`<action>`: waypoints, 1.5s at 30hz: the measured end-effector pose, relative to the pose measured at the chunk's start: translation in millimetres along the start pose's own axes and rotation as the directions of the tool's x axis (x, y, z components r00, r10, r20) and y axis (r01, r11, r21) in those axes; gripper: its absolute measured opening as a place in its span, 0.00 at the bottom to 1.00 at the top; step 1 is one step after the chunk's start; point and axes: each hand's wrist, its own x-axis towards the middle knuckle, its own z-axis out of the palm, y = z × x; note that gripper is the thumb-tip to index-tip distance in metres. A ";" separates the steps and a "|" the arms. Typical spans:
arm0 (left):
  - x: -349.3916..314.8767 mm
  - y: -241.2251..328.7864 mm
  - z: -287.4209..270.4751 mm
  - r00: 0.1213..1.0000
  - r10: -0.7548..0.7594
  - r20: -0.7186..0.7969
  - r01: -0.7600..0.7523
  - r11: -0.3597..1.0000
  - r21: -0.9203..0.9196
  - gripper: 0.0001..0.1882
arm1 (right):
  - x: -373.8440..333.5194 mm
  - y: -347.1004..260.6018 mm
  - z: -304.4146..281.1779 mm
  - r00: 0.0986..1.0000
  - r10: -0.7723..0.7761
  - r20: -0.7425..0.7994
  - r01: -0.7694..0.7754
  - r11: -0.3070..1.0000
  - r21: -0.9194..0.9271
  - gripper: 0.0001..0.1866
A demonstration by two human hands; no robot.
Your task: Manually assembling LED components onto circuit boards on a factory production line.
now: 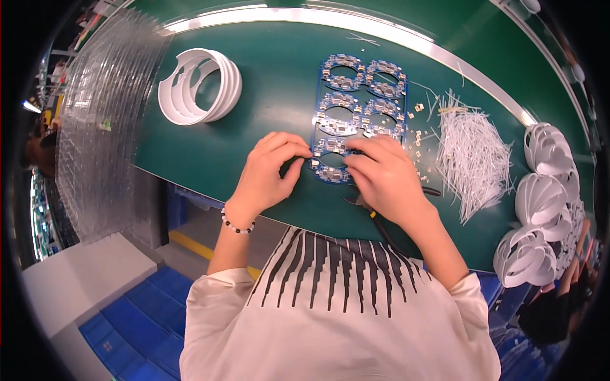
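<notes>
A blue panel of ring-shaped circuit boards [338, 129] lies flat on the green table in front of me. My left hand [270, 170] has its fingers curled, with the fingertips against the panel's left edge near the lower boards. Over the lower right part of the panel is my right hand [384, 174], its thumb and fingers drawn together at a lower board; whatever sits between them is too small to make out. Cutting pliers [375, 214] with black and yellow handles lie partly hidden under my right hand and wrist.
A white ribbed plastic ring housing [232, 86] stands at the left. White cable ties [473, 159] are heaped at the right, beside small loose connectors [418, 136]. White curved parts [540, 200] are stacked at the right edge. Clear plastic trays [101, 120] rise at the far left.
</notes>
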 end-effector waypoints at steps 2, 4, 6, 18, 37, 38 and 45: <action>2.4 1.0 3.1 0.999 0.017 0.029 -0.017 1.000 0.013 0.09 | 7.5 2.2 10.9 0.997 -0.023 0.069 0.022 1.000 0.009 0.08; 4.5 0.1 2.7 0.998 0.029 0.055 -0.031 0.999 0.034 0.09 | 11.7 3.9 18.6 0.998 -0.022 0.057 0.022 1.000 0.002 0.08; 6.7 1.1 0.7 0.993 0.046 0.109 -0.050 0.998 0.039 0.10 | 14.4 2.6 22.2 0.999 -0.023 0.047 0.023 1.000 -0.006 0.09; 2.9 2.4 8.2 0.999 0.034 -0.002 -0.034 0.999 0.011 0.08 | 24.0 12.7 26.4 1.000 0.018 -0.002 -0.018 0.999 0.026 0.10; -0.9 2.8 11.2 0.998 -0.061 -0.004 0.061 0.997 0.055 0.03 | 17.4 -4.5 43.3 0.987 0.100 -0.124 -0.112 0.989 -0.094 0.06; -3.3 1.9 11.6 0.997 -0.075 0.000 0.075 0.996 0.045 0.03 | 16.8 -5.5 41.6 0.986 0.148 -0.071 -0.151 0.987 -0.047 0.06; 1.0 5.9 8.7 0.988 -0.154 -0.016 0.154 0.987 -0.036 0.03 | 8.7 -2.3 45.1 0.971 0.102 -0.218 -0.106 0.994 -0.009 0.06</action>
